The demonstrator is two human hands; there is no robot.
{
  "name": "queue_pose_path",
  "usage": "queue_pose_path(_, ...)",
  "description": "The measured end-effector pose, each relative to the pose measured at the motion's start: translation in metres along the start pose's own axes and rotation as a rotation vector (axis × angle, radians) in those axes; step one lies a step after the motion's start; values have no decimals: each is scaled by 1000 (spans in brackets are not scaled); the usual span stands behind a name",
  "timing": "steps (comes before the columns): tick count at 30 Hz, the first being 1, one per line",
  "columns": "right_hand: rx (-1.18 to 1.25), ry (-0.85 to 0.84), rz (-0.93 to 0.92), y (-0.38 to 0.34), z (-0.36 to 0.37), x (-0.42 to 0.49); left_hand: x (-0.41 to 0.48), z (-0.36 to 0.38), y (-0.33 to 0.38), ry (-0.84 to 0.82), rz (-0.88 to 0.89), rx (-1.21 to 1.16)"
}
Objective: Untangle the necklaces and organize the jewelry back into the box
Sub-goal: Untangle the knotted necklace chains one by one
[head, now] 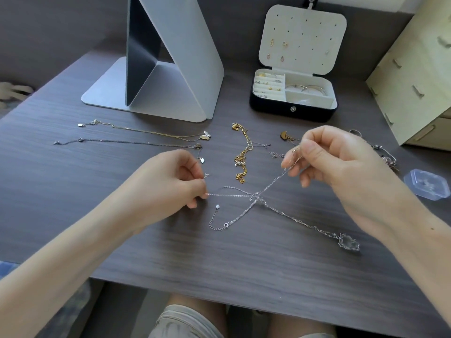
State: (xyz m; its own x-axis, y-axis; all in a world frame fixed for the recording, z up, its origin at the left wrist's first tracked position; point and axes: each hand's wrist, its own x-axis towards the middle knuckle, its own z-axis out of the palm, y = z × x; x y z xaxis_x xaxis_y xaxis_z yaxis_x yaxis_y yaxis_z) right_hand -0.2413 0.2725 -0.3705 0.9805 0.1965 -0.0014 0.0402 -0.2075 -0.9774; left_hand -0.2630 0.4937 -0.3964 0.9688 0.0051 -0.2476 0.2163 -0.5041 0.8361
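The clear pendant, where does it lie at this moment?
In the head view, the clear pendant lies on the table, right of centre, at the near end of a silver chain that runs from the knot.

I see a dark wood-grain tabletop (73,191) carrying a grey stand (156,93), an open jewelry box (292,111), a pale drawer unit (415,81) and a clear plastic case (425,184). 2 necklaces (151,131) lie straight at left, a gold chain (244,157) sits mid-table, and knotted silver chains (256,197) lie nearest me.

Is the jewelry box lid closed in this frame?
No, the jewelry box is open, its lid standing upright with earrings pinned to it.
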Motion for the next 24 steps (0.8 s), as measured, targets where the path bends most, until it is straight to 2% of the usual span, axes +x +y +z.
queue_pose_path(4, 151, 63, -12, 6, 1, -4, -3, 0, 0, -30, -4, -24)
queue_pose_path(7, 306, 36, 67, 10, 2, -4, -3, 0, 0, -50, 9, -35)
queue_pose_path(9, 345, 5, 97, 13, 1, -3, -3, 0, 1, -58, 31, -48)
queue_pose_path(12, 355, 19, 48, 14, 0, -4, -1, 1, 2, -6, 116, -108)
queue_pose_path(15, 289, 108, -77, 14, 0, -6, 0, 4, 6, 100, 237, -136)
queue_pose_path(18, 110, 181, -181, 16, -2, -7, 4, 9, 5, 173, 286, -75)
queue_pose_path(24, -173, 208, -184, 34, -6, 0, 10, 13, -6, 235, 327, 98)
